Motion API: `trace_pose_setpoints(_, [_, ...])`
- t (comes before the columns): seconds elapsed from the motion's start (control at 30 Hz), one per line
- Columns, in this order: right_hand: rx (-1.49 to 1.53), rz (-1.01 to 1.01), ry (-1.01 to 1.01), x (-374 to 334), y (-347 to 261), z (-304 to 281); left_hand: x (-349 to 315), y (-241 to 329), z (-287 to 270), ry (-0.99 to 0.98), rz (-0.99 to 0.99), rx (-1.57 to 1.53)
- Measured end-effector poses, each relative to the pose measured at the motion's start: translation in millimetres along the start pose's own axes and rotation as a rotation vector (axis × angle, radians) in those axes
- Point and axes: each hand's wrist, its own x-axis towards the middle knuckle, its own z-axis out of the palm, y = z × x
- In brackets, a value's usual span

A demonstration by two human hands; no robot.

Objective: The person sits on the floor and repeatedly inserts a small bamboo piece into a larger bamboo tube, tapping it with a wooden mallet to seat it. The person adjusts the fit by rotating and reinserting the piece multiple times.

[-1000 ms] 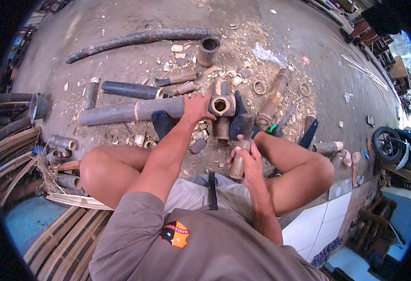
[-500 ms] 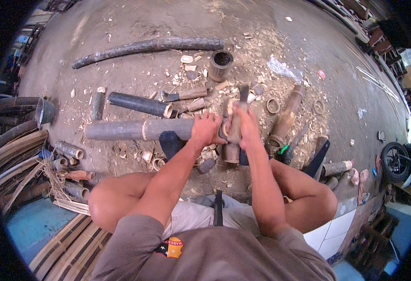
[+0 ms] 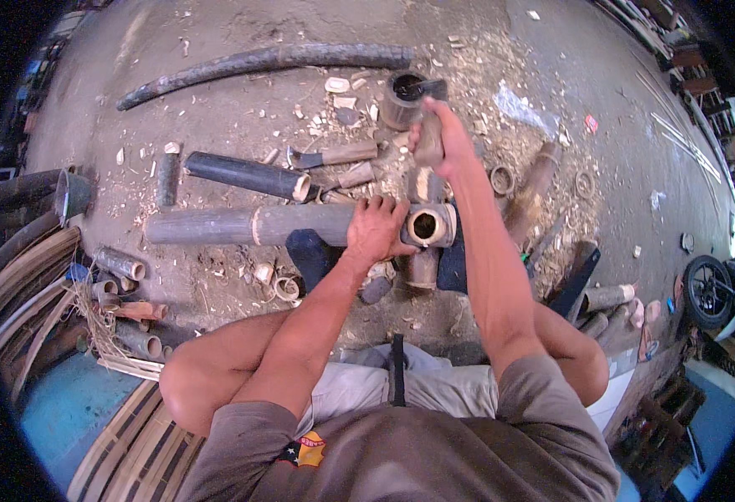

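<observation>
Left hand (image 3: 376, 230) clamped over bamboo pole (image 3: 258, 224) near its cut end, arm straight | right hand (image 3: 430, 138) fisted round a short wooden handle (image 3: 427, 144), raised beyond the pole | half a second ago both hands met at the end | pole lies left-right on the ground, hollow end (image 3: 425, 226) toward the right

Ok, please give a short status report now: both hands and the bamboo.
Left hand grips the long bamboo pole near its open end. Right hand raised, shut on a short wooden piece. Chips and offcuts lie around; nothing blocks the pole.
</observation>
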Motion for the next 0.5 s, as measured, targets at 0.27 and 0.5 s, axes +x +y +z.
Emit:
trace_pose_setpoints(0.27, [-0.197,-0.178,0.505,-210.1,109.8,-42.4,2.2,1.8,3.5,0.033,0.088,0.011])
trace_pose_setpoints(0.5, [-0.105,-0.107,0.523,-239.4,170.9,-16.2,11.5,0.9,-3.3,-0.105,0.111,-0.065])
